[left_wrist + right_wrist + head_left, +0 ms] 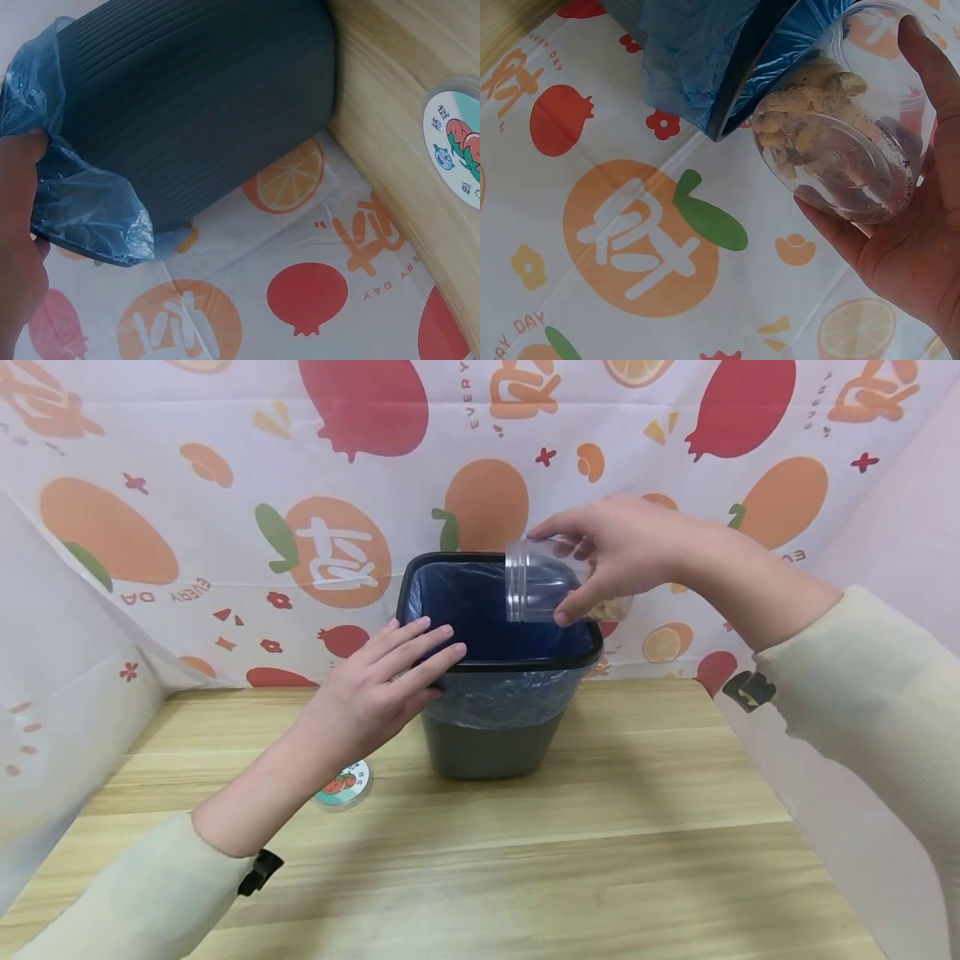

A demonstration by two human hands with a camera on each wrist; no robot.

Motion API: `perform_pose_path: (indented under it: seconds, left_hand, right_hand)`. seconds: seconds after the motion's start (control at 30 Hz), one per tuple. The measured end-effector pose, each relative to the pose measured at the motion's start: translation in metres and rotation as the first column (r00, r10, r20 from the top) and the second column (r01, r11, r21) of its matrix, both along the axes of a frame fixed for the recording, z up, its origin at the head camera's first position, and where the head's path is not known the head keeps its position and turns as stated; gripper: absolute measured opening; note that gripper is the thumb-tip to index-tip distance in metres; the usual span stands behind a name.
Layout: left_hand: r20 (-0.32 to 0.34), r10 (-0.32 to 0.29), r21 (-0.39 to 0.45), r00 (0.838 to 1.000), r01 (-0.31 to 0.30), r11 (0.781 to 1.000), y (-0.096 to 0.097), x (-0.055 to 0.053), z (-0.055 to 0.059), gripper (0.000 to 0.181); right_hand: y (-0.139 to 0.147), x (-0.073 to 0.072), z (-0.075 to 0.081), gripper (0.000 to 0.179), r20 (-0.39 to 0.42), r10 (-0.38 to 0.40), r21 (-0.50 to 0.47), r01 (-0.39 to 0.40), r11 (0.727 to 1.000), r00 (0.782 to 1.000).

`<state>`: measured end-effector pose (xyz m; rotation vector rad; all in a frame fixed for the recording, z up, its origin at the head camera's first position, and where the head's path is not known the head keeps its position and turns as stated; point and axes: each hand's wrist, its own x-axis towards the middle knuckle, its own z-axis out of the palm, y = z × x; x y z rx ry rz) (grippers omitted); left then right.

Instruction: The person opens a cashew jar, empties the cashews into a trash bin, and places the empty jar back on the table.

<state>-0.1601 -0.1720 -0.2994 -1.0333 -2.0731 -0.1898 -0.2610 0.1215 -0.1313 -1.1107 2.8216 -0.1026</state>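
Observation:
A dark grey bin [491, 739] lined with a blue plastic bag [480, 610] stands on the wooden table [480, 852]. My right hand [615, 556] grips a clear plastic jar [536, 583] tipped on its side over the bin's right rim, mouth pointing left. In the right wrist view the jar [840, 127] holds pale nut-like pieces at its bottom. My left hand [382, 681] rests with straight fingers on the bin's left rim, touching the bag's overhang [82, 202].
A round lid [345, 785] with a fruit label lies on the table left of the bin, also in the left wrist view as the lid [457, 146]. A fruit-print cloth [225, 510] hangs behind and on both sides.

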Motion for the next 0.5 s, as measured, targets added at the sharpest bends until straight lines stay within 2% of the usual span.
perform_pose_path:
  seconds: [0.3, 0.5]
  left_hand:
    - [0.012, -0.004, 0.005, 1.000, 0.004, 1.000, 0.001, 0.000, 0.001, 0.068]
    - [0.019, -0.025, 0.017, 1.000, 0.024, 1.000, 0.002, 0.000, 0.001, 0.068]
  right_hand:
    - [-0.007, 0.001, 0.000, 0.092, -0.036, 0.010, 0.031, -0.009, 0.999, 0.999]
    - [-0.013, 0.001, -0.004, 0.089, -0.103, 0.041, 0.071, -0.034, 0.997, 0.994]
